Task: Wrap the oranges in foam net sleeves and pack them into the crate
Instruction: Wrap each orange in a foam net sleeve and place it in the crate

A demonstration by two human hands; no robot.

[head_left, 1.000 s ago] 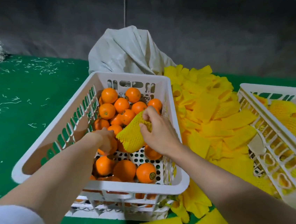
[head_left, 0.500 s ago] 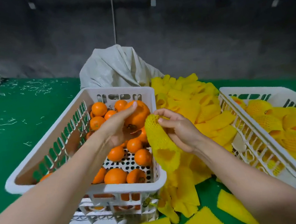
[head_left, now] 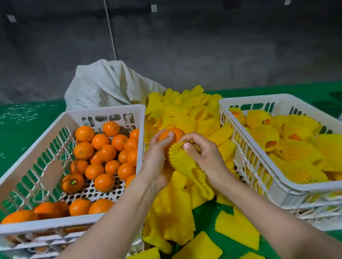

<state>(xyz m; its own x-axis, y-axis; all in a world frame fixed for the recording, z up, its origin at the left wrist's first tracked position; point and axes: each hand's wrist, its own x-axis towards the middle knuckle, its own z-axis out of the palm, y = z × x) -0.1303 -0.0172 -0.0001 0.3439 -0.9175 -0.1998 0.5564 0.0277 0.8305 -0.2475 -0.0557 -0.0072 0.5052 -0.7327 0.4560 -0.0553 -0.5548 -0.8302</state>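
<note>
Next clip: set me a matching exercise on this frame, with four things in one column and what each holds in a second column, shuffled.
Column one:
1. left hand
2. right hand
3. left crate
4. right crate

Column two:
A. loose oranges, unwrapped
B. yellow foam net sleeve
C. sleeved oranges
D. single orange

Pairs: 1-D, 2-B, 3-A, 4-C

Fruit packing shed: white crates [head_left: 109,112] holding loose oranges [head_left: 103,153], foam sleeves [head_left: 187,110] lying heaped on green table [head_left: 8,133], concrete wall [head_left: 220,46] standing behind.
</note>
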